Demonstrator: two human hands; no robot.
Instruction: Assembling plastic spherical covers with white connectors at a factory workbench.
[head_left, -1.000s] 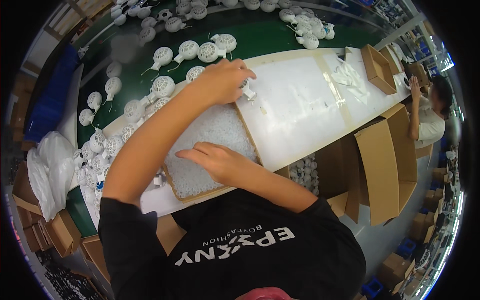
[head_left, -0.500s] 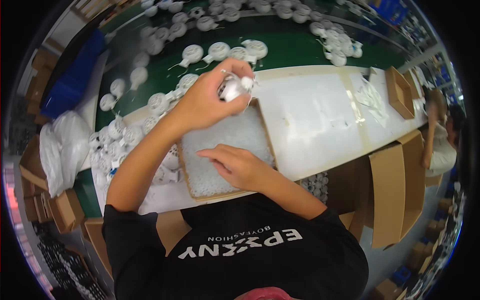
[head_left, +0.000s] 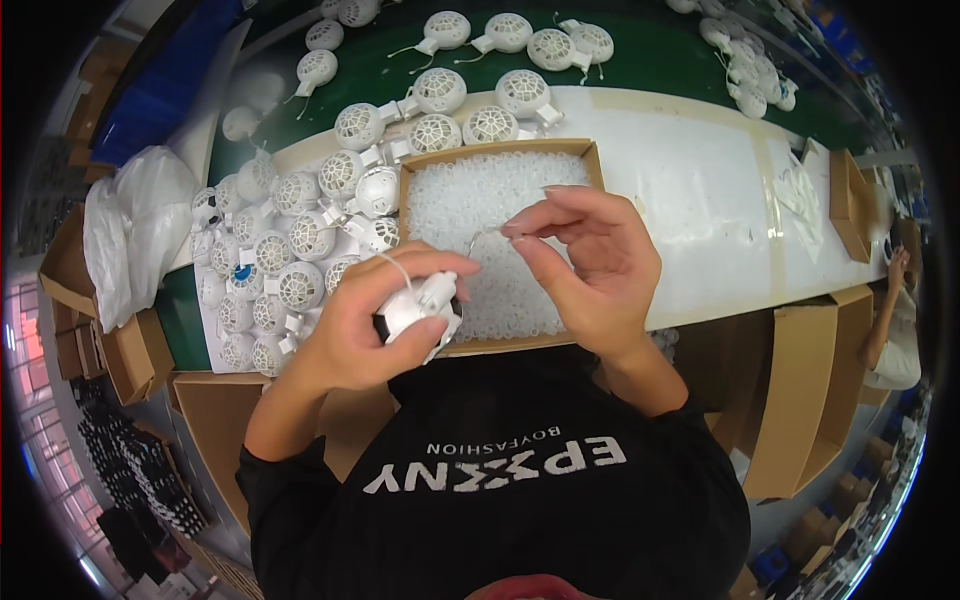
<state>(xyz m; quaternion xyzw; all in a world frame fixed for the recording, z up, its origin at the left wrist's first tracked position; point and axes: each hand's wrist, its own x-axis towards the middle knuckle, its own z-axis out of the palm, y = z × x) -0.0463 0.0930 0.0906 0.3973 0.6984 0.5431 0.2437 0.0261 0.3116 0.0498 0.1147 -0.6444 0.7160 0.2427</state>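
Note:
My left hand (head_left: 375, 325) is closed around a small white round housing (head_left: 428, 308) with black patches, held over the near left corner of a cardboard tray. A white cord loops from the housing over my fingers. To the right, my right hand (head_left: 600, 265) pinches a thin pale strand (head_left: 482, 234) between thumb and fingertips. Whether the strand joins the housing I cannot make out. Beneath both hands lies the shallow cardboard tray (head_left: 597, 165), filled with small clear plastic pieces (head_left: 500, 185).
Many white round housings with grille fronts (head_left: 300, 285) crowd the table left of the tray, and more lie on the green surface (head_left: 380, 70) behind. A cardboard box (head_left: 800, 400) stands at the right, near another person (head_left: 893, 340). A white plastic bag (head_left: 140, 235) hangs at the left.
My left hand has come down and nearer with a white housing. My right hand has risen from over the tray to the right and now pinches a strand. The view has shifted.

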